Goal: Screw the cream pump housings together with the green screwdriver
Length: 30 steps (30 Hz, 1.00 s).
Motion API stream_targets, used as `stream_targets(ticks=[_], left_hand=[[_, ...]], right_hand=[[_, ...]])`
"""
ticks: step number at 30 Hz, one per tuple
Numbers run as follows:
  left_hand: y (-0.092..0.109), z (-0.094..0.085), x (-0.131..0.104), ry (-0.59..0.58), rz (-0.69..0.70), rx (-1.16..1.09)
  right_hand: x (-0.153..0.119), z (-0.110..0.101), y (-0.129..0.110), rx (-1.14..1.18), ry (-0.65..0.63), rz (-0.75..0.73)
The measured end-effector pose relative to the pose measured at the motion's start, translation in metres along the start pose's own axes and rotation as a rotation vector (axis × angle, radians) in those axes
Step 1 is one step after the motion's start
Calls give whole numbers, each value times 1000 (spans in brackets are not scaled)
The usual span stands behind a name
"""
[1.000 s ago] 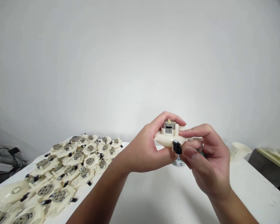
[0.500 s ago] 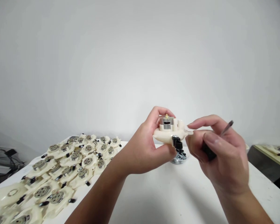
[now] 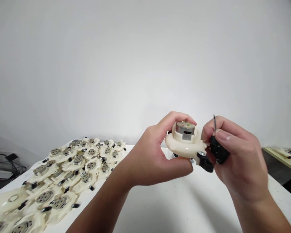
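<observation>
My left hand (image 3: 155, 157) is closed around a rounded cream plastic housing (image 3: 177, 144), thumb below and fingers behind. A silver motor (image 3: 184, 130) sits in its top, with small brass terminals. From the housing's near right side sticks a black plastic clip (image 3: 206, 163), fixed by a screw. My right hand (image 3: 243, 155) grips a short black-handled screwdriver (image 3: 218, 150), its thin metal shaft pointing upward between thumb and index finger. The right fingers are close against the housing's right edge; whether they touch it I cannot tell.
Many similar housings (image 3: 48, 195) with motors and black clips cover the left of the white table (image 3: 160, 207). A clear dish (image 3: 172, 155) is mostly hidden behind the held housing. Another housing (image 3: 287, 152) rests on a side table at right. Cables (image 3: 5, 163) lie far left.
The held housing has moved right and turned, showing more of its motor and clip. The screwdriver shaft has swung from leaning right to nearly upright. My right fingers have curled in.
</observation>
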<state>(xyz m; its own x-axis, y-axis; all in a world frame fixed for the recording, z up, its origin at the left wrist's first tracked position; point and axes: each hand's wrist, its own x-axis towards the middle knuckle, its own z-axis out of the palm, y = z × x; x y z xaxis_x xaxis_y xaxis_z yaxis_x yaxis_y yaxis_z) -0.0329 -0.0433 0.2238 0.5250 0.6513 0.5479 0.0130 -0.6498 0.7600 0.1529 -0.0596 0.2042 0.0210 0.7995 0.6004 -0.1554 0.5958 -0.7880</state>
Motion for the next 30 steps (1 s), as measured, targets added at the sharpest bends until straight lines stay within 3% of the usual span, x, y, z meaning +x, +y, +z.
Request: stream_targets(ticks=[10, 24, 30], left_hand=[[-1, 3, -1, 0, 10, -62], [3, 8, -2, 7, -1, -206], [4, 8, -3, -22, -29, -212]], right_hand=[[-6, 18, 0, 56, 86, -10], [-10, 19, 6, 118, 13, 12], [-11, 16, 8, 84, -6, -81]])
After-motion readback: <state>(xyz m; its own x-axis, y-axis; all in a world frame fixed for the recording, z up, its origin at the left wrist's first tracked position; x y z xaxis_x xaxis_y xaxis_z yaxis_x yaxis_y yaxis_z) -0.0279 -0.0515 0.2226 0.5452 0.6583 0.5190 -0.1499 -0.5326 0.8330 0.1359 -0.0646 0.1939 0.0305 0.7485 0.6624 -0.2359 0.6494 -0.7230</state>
